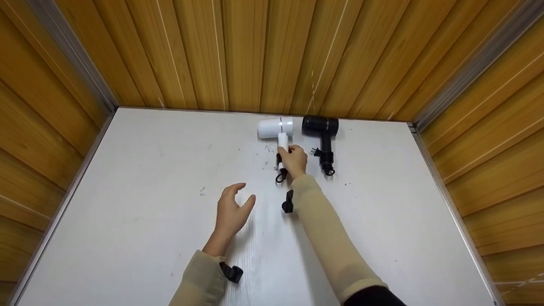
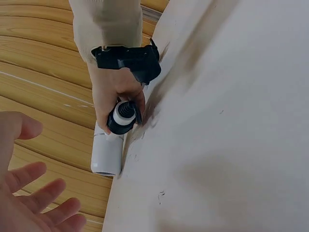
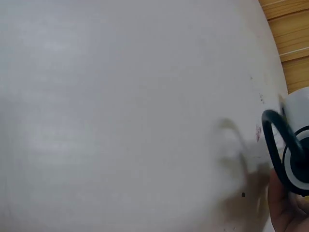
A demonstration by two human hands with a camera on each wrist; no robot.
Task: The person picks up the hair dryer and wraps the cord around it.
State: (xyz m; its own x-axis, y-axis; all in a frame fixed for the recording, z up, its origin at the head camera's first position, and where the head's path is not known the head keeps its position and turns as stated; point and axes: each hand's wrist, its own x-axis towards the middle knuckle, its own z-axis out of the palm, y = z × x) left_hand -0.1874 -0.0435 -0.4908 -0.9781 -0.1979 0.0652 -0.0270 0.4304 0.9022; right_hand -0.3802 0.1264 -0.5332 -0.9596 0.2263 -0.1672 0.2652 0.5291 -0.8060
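My right hand grips the handle of a white hair dryer near the back of the table. Its barrel points left, and a black cord loop hangs at the handle's lower end. The right wrist view catches that loop at the right edge, with part of my fingers below it. Lower and to the left in the head view, my left hand holds nothing, its thumb and fingers spread apart. From the left wrist, the dryer's white barrel shows beyond my right hand.
A black hair dryer lies just right of the white one, its cord wrapped at the handle and its plug sticking out left. The white table meets wood-patterned walls at the back and both sides.
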